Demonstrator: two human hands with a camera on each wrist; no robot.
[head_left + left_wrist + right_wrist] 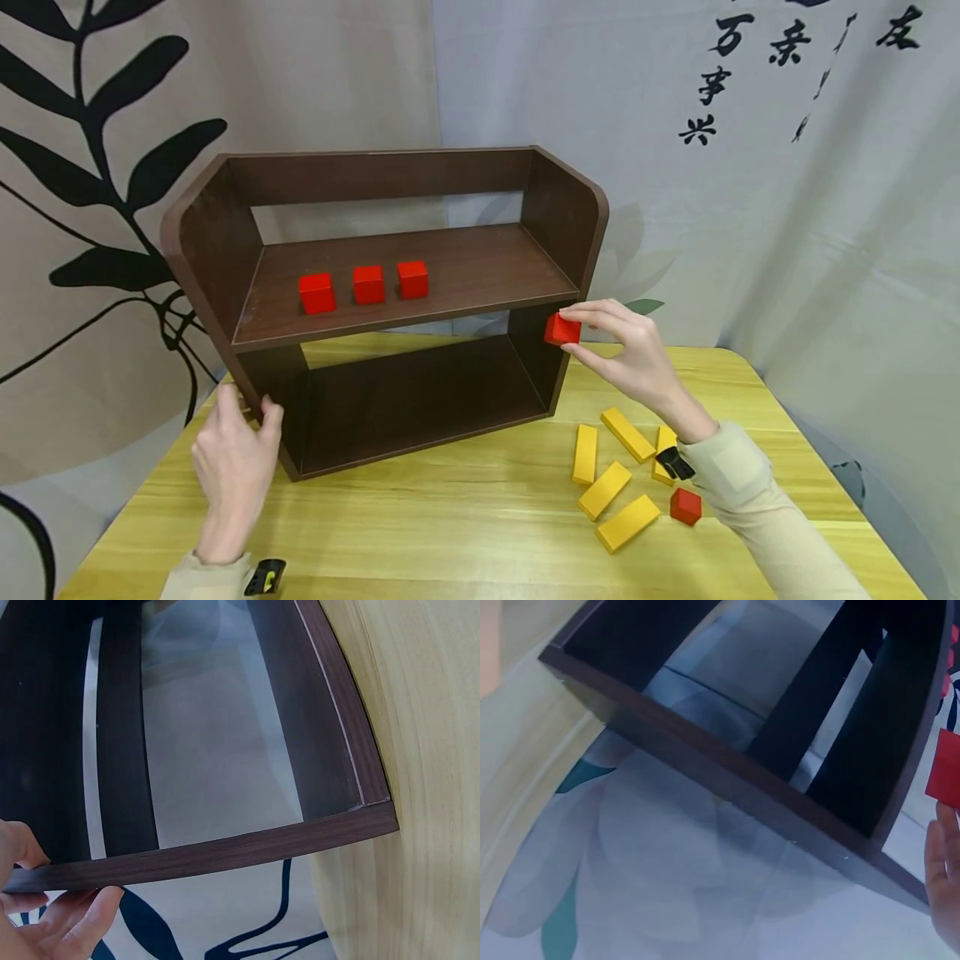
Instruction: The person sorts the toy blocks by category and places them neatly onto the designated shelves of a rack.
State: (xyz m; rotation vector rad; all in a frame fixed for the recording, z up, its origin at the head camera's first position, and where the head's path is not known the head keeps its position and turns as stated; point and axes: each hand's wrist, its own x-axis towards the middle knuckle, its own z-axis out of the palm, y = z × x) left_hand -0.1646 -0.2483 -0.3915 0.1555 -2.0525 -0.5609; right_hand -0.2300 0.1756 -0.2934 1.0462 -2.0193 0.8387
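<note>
Red cube [562, 329] is up in the air right now, pinched between the thumb and fingertips of the right hand [626, 354], just off the right end of the dark brown shelf unit [390, 308] and about level with the front edge of its upper board. On the right wrist view I only catch a sliver of it at the frame edge, next to the shelf's side panel. Three more red cubes [363, 286] sit in a row on that upper board, left of centre, so I'd say the step in hand is carrying this one over to them. Next move, as I see it, calls for lifting the cube over the board's front lip, going in past the curved side wall, and setting it down to the right of the row without bumping the others. The left hand [236, 467] has its thumb and fingers wrapped loosely around the shelf's lower left front corner. One last red cube [686, 506] lies on the wooden table [450, 517] among some yellow blocks [618, 479].
</note>
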